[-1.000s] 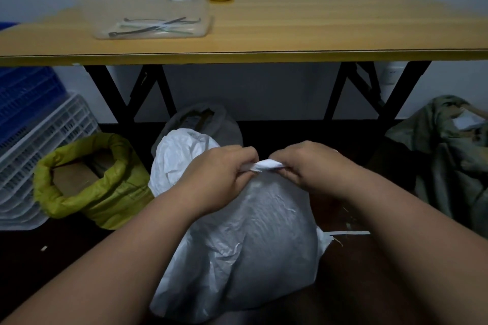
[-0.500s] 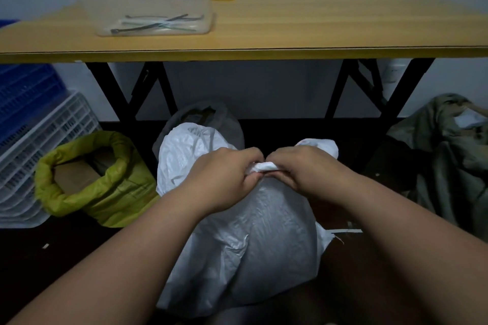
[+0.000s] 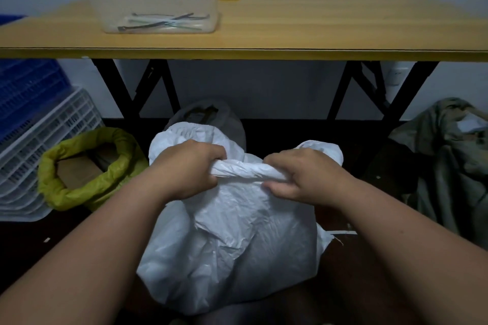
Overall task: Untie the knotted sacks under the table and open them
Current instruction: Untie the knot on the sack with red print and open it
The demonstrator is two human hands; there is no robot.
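A person crouches or sits before a wooden worktop (image 3: 290, 24) on black folding legs, seen from their own head looking down along two bare forearms. On the dark floor in front of them, just at the worktop's front edge, stands a full white woven plastic sack (image 3: 232, 245).

The left hand (image 3: 188, 169) and right hand (image 3: 301, 177) each have their fingers curled tightly around the sack's neck, a twisted rope of white material (image 3: 245, 170) that runs level between the two fists. The grip of each hand is clamped on this twist, one at either end, with a short span of it showing between them. Holding it this way most likely lets the hands pull or unwind the twist so the mouth can loosen. Loose folds of the mouth bulge up behind each fist. The bulk of the sack hangs directly below the hands, its body resting on the floor.

To the left stands a yellow-green sack (image 3: 87, 174) with its rim rolled down, already open, showing brown contents. A grey sack (image 3: 211, 116) sits behind the white one, its mouth apparently open. At far right is a heap of olive-green fabric (image 3: 443, 161). White and blue plastic crates (image 3: 39, 140) are stacked at the left edge. On the worktop rests a clear plastic tub (image 3: 155, 2) holding slim tools.
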